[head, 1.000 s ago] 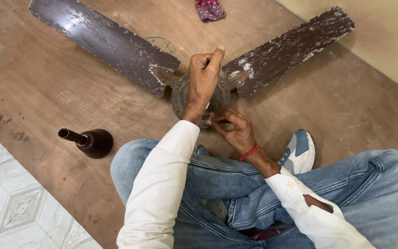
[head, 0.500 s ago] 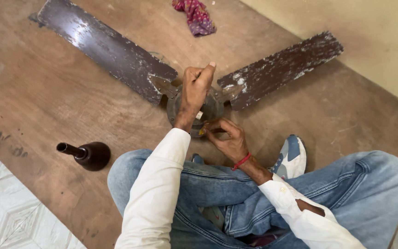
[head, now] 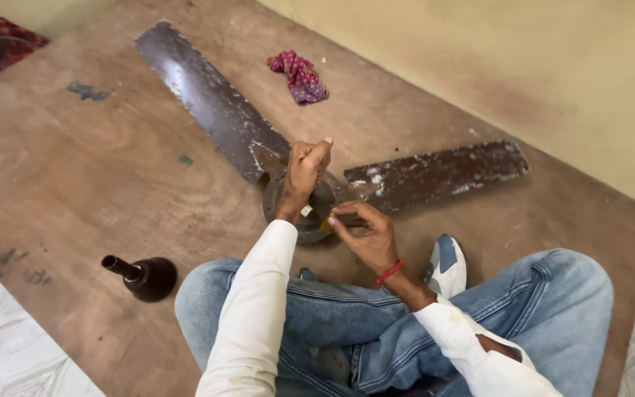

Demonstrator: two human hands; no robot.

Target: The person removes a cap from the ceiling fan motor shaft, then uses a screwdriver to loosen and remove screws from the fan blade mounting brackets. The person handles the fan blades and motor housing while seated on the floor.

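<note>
We sit cross-legged on a brown wooden board [head: 97, 184] with a worn ceiling fan in front of our knees. Our left hand [head: 304, 175] is raised over the round dark metal motor hub [head: 295, 209] of the fan, its fingers curled shut into a loose fist with the thumb tip sticking up; we cannot tell whether anything small is held inside. Our right hand [head: 365, 235], a red thread band on its wrist, rests at the near edge of the hub, its fingers pinched closed on a small yellowish object [head: 326, 220] that touches the hub's rim.

Two long dark brown fan blades with flaking paint run out from the hub: one [head: 207, 95] stretches beyond the left fingers towards the far left, the other [head: 442, 173] reaches away past the right fingers to the right. Well beyond the left fingers lies a crumpled red and purple cloth [head: 299, 76]. Well apart from the left fingers, by our knee, a dark brown bell-shaped fan canopy with a short rod [head: 145, 276] lies on the board. A white and blue shoe [head: 446, 266] shows just beside the right wrist.
</note>
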